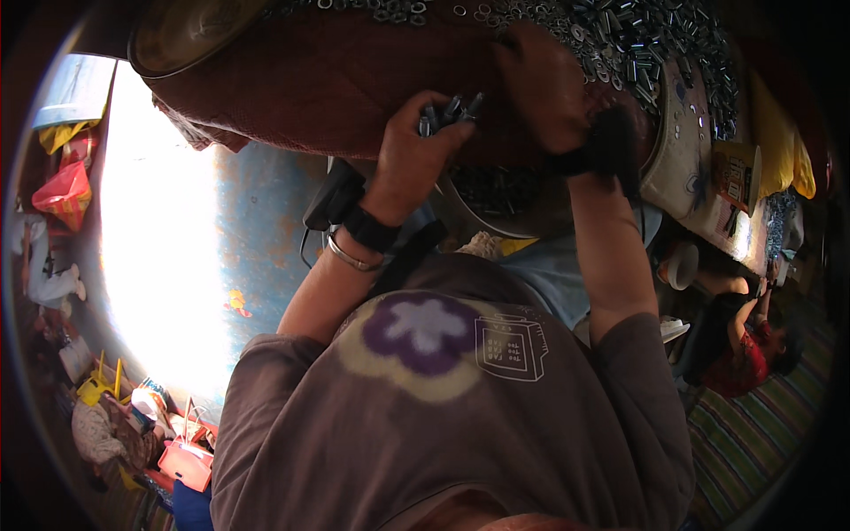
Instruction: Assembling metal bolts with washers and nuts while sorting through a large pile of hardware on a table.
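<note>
My left hand (414, 152) is closed around several short metal cylinders (452, 113), which stick out between thumb and fingers; they look like bolts or sleeves. To its right, my right hand (547, 88) reaches over the dark red cloth (354, 75) to the edge of scattered metal washers (580, 40). Motion blurs it and its fingers are in shadow, so whether it pinches anything is unclear. Beyond it, at the far right, lies a heap of short metal tubes (642, 53). More nuts or washers (394, 11) lie at the far edge.
A round metal bowl (186, 40) stands at the far left. Below my hands, a basin (540, 217) holds dark metal parts. At right are a paper cup (737, 173), yellow cloth (775, 133) and a seated person in red (748, 358). Other people sit at left.
</note>
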`<state>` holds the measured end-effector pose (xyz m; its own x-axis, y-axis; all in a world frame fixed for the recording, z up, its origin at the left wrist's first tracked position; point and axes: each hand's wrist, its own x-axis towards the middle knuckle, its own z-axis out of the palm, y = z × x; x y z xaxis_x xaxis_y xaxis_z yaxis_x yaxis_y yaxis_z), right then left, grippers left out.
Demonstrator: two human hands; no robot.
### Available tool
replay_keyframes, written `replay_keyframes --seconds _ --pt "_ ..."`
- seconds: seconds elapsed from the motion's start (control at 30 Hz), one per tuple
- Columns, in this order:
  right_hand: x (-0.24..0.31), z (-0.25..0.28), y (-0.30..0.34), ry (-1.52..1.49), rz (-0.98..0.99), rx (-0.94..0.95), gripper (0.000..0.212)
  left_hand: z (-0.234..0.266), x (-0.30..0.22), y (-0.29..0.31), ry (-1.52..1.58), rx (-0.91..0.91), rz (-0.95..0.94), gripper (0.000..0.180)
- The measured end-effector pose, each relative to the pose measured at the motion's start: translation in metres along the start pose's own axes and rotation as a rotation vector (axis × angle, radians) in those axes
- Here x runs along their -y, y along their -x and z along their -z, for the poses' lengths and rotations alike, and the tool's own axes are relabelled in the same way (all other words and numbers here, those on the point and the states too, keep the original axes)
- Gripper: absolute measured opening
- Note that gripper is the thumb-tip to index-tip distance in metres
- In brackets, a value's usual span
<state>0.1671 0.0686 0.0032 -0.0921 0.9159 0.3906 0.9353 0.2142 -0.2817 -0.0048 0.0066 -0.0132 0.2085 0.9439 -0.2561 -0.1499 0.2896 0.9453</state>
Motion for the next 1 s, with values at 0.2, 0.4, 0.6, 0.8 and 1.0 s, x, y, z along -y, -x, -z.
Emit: replay_keyframes --seconds 0.2,0.4,0.6,0.8,1.0 --pt "0.006 0.036 0.006 -0.749 -0.194 0.357 0.02 0.002 -0.003 -0.001 0.064 -0.014 0.005 0.019" --pt "0.015 0.042 0.007 -0.717 -0.068 0.485 0.019 0.007 0.003 -0.005 0.009 0.04 -0.027 0.02" --pt "0.021 0.044 0.002 -0.525 0.082 0.559 0.019 0.01 -0.002 -0.004 -0.21 0.019 -0.175 0.019" --pt "0.024 0.037 -0.015 -0.704 -0.154 0.606 0.023 0.018 -0.001 -0.012 -0.116 -0.036 -0.143 0.021" --pt "0.008 -0.004 -0.049 -0.215 0.008 0.016 0.024 0.02 -0.005 -0.016 0.025 -0.046 0.021 0.022"
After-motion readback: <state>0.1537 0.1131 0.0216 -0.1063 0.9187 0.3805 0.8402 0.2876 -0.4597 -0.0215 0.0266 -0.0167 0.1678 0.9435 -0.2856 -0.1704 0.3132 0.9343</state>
